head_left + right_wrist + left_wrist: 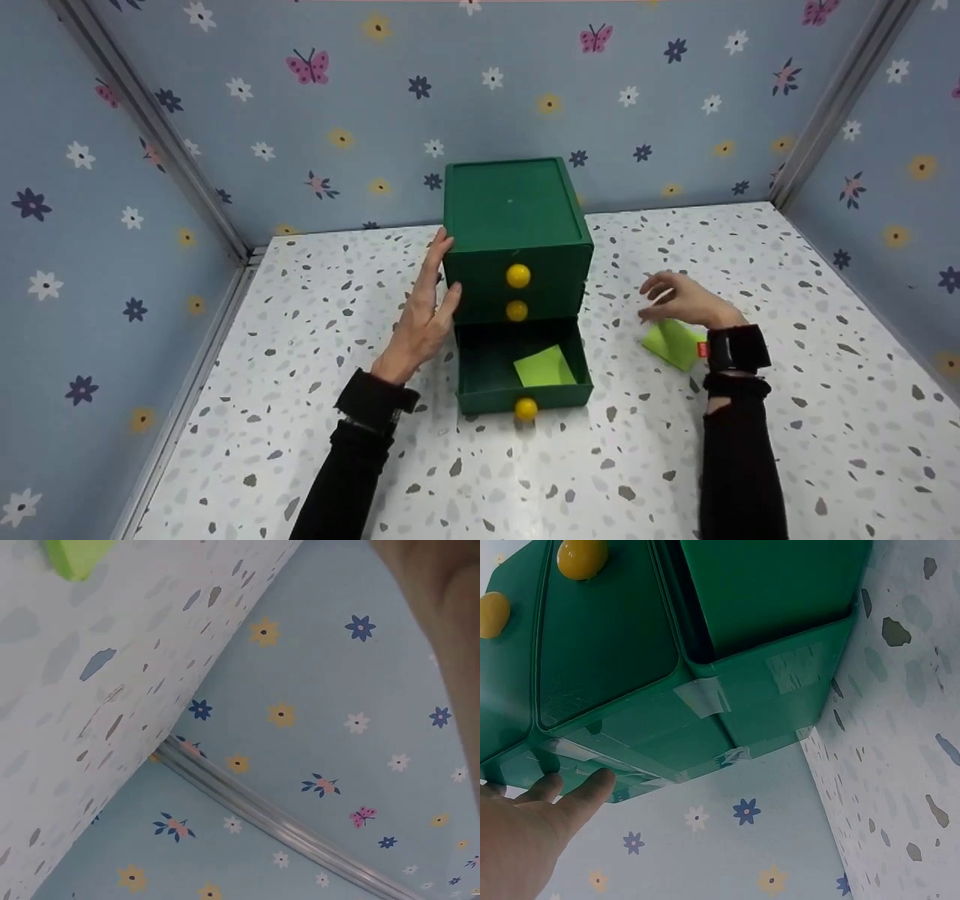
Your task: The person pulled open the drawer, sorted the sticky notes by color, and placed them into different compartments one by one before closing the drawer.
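A green cabinet [517, 202] with three stacked drawers and yellow knobs stands on the table. Its bottom drawer [484, 360] is pulled out, and a lime-green paper square [545, 367] lies inside. My left hand [420, 322] rests along the cabinet's left side, fingers extended; the left wrist view shows its fingertips [600, 784] at the taped side wall. To the right, my right hand [686, 300] hovers with loosely bent fingers and nothing visible between them. Just below it is another lime-green paper piece [675, 345], partly covered by the hand and wrist.
The speckled white table [322, 420] extends around the cabinet. Blue walls [247, 150] with flowers and butterflies enclose it at the back and sides, with metal strips [832, 112] in the corners. The upper two drawers, with yellow knobs [517, 276], are closed.
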The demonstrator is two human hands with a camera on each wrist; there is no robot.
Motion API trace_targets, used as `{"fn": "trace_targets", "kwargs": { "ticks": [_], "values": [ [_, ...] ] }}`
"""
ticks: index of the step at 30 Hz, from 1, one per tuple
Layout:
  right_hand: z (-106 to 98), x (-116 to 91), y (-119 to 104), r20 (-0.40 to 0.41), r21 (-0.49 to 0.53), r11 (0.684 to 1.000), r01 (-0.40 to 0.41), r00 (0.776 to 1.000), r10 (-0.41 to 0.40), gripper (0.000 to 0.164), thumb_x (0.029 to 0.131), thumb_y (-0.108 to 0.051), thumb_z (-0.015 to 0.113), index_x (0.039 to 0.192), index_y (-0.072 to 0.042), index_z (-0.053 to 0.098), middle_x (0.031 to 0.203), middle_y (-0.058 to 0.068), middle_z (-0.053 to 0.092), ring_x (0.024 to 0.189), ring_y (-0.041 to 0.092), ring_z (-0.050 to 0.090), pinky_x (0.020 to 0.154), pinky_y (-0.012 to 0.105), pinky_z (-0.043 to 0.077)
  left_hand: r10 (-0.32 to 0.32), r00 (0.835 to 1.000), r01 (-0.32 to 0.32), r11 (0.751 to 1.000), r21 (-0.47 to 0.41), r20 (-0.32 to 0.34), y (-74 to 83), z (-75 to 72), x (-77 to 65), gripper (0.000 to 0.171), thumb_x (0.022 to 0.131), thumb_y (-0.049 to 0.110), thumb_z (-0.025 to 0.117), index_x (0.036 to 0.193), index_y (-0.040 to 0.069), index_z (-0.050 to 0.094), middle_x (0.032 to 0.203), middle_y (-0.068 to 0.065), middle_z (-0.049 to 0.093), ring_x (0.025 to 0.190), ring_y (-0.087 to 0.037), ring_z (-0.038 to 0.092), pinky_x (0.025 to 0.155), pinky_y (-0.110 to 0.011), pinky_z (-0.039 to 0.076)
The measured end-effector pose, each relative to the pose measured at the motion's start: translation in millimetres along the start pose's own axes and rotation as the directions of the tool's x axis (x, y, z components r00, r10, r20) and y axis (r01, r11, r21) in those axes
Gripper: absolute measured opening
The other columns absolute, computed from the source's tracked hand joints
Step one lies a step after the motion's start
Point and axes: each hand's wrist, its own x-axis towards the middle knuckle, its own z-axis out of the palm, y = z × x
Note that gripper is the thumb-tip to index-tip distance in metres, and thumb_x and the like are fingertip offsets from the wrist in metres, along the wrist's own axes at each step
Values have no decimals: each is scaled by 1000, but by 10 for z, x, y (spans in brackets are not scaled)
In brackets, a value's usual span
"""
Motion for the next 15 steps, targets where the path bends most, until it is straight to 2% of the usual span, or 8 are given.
{"fn": "trace_targets", "kwargs": {
  "ticks": [1, 3, 6, 8, 11, 15],
  "values": [
    [-12, -20, 17, -38, -39, 999, -8, 999, 7, 59, 81, -27, 74, 125, 2, 47, 128, 29, 48, 113, 38, 53, 92, 45, 48, 1, 1000, -1, 1000, 0, 3, 0, 1, 1, 56, 99, 3, 41, 150, 3, 18, 160, -14, 8, 148, -24, 9, 118, -51, 19],
    [-37, -76, 48, -49, -96, 991, -98, 994, 93, 65, 81, -32, 73, 129, 2, 44, 135, 31, 40, 120, 44, 46, 96, 51, 44, -1, 1000, 1, 1000, -3, 3, 2, 4, 2, 56, 99, 3, 41, 150, 4, 18, 160, -14, 7, 148, -24, 9, 118, -51, 20],
    [-59, -164, 75, 6, -222, 945, -242, 968, 250, 80, 78, -45, 72, 135, 0, 39, 140, 33, 34, 123, 47, 40, 97, 56, 42, 2, 1000, -2, 1000, 1, 3, 1, 2, 7, 56, 99, 3, 41, 150, 4, 18, 160, -14, 7, 148, -24, 9, 117, -52, 20],
    [-60, -199, 77, 48, -270, 915, -300, 945, 324, 89, 75, -53, 72, 138, -1, 37, 143, 32, 32, 124, 48, 39, 97, 57, 41, 2, 1000, -2, 1000, 3, 1, -2, -3, 9, 56, 99, 3, 41, 150, 4, 18, 160, -14, 8, 148, -24, 10, 117, -53, 20],
    [-40, -208, 63, 50, -304, 888, -345, 925, 377, 95, 71, -57, 74, 139, -3, 36, 143, 33, 32, 122, 47, 41, 93, 55, 44, 0, 1000, 0, 1000, 8, 6, -1, -8, 7, 56, 99, 3, 41, 150, 4, 17, 160, -13, 7, 148, -24, 9, 117, -52, 20],
    [30, -165, 5, 6, -299, 867, -397, 908, 418, 95, 66, -54, 78, 134, 0, 39, 137, 33, 40, 118, 45, 46, 89, 51, 48, -4, 1000, 4, 1000, 8, 5, -3, -7, -2, 56, 99, 4, 40, 150, 4, 17, 160, -12, 7, 148, -23, 9, 118, -50, 20]
  ]
}}
